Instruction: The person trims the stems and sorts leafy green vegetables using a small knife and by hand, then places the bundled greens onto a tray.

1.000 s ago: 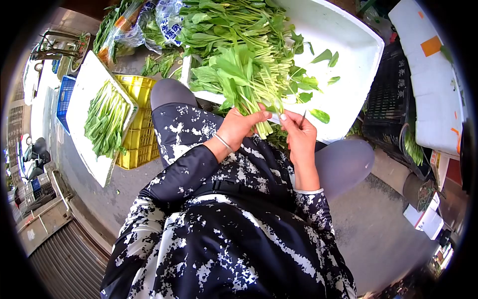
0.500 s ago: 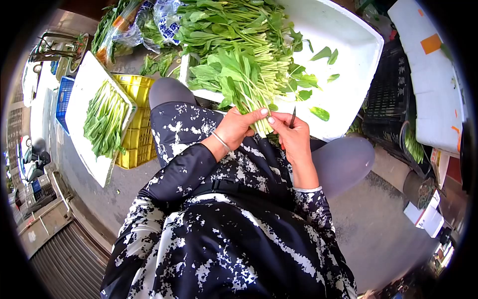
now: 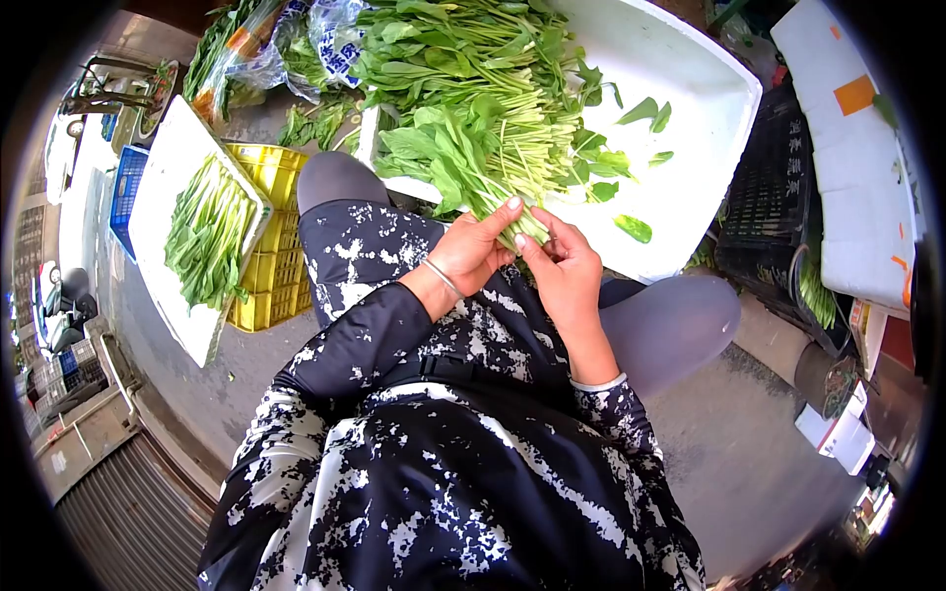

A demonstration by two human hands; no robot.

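A bunch of leafy greens (image 3: pixel 458 169) lies over the near edge of a white foam box (image 3: pixel 680 128), its pale cut stems pointing toward my lap. My left hand (image 3: pixel 471 254) is closed around the stems, thumb on top. My right hand (image 3: pixel 570 271) meets it at the stem ends, thumb and fingers pinching there. The small knife seen in that hand earlier is hidden from view now. Behind the bunch, a large heap of the same greens (image 3: pixel 473 49) fills the box's left part, with loose leaves (image 3: pixel 632 229) on its white floor.
To the left, a white foam lid (image 3: pixel 158 187) holding trimmed greens (image 3: pixel 209 231) rests on a yellow crate (image 3: pixel 271 281), beside a blue crate (image 3: pixel 126 197). Plastic-bagged greens (image 3: pixel 251 44) lie at upper left. Black crates (image 3: pixel 764 187) and a white foam box (image 3: pixel 857 177) stand at right.
My right hand has turned and shifted slightly left and down against the stem ends, and the knife in it has gone out of sight. The bunch has tilted slightly lower.
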